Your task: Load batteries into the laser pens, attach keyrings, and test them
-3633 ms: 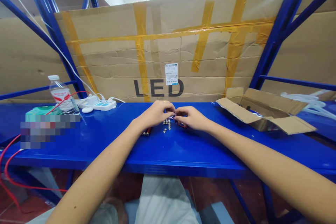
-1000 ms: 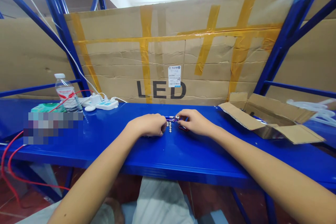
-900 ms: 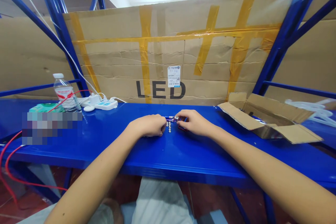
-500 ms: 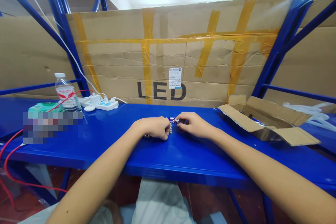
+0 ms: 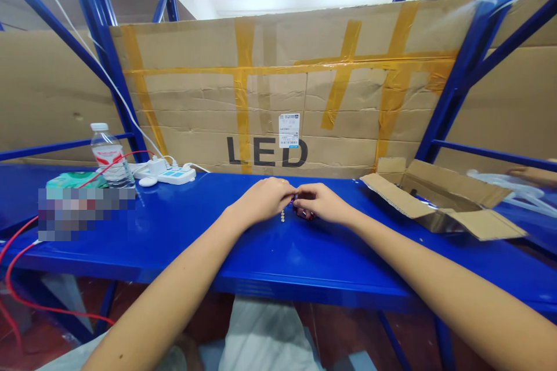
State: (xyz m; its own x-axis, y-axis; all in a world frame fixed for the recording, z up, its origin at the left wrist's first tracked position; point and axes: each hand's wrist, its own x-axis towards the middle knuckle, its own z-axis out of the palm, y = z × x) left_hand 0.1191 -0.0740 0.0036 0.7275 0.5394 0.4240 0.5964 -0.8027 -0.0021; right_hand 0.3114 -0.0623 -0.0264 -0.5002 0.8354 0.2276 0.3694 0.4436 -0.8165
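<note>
Both hands meet at the middle of the blue shelf. My right hand is closed round a small purple tube, of which only the tip shows between the fingers. My left hand is pinched, its fingertips pressed against that tip; what it pinches is hidden. Just below the fingertips a few small silver button cells lie on the shelf. A dark red piece peeks out under my right hand.
An open cardboard box lies at the right, with white tubing and another person's hand beyond it. At the left stand a water bottle, a power strip, a green packet and red wire. A taped cardboard wall closes the back.
My left hand has lifted off the button cells on the shelf and moved up to the tube's tip in my right hand. The right hand has barely moved.
</note>
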